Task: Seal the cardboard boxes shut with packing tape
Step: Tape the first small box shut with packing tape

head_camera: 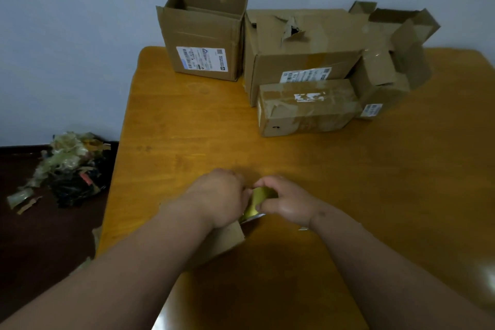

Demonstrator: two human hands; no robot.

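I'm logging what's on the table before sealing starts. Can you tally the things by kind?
Cardboard boxes: 5 (open tall box, large torn box, small taped box, open box at right, small box under the left hand)
Tape rolls: 1 (tape roll)
Total: 6

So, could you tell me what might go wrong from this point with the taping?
Both hands, left hand and right hand, pinch the yellowish tape close together, so the strip may fold and stick to itself or to the fingers. The small box lies mostly hidden under the left wrist, so the tape could go on crooked. The tall box at the back stands with its flaps up, still unsealed.
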